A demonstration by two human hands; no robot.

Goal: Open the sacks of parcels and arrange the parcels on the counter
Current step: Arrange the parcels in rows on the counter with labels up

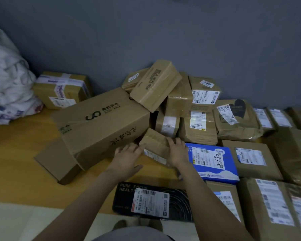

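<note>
**Both hands on a small box at the foot of the pile**

Head view. I have both arms stretched forward over the counter point(16, 162), forearms bare, palms down. My left hand point(127, 156) is spread wide, fingers splayed and thumb out to the right; its fingertips reach the lower left corner of the small box point(155, 145), and I cannot tell whether they press on it or only brush it. It clasps nothing. My right hand point(177, 151) lies flat on the top right of the same box, fingers loosely fanned and pointing away from me, thumb hidden. It rests on the cardboard rather than closing around it, so both hands are open.

The small box sits tilted, its far end leaning against the big box point(101, 122), with a white label along its near edge. The big box lies on its side, a flap point(57, 164) hanging open at the left onto the wood. Behind it parcels are heaped against the grey wall point(146, 32), the top box point(155, 84) perched at a slant. A taped box point(63, 89) stands apart at the left, next to a white sack point(9, 80) that slumps on the counter's far left end.

Just right of my right hand lies a blue parcel point(214, 162) with handwritten digits on its label. A black parcel point(153, 200) lies at the near edge, partly under my arms. More brown parcels point(250, 157) lie in rows to the right, labels up.
</note>
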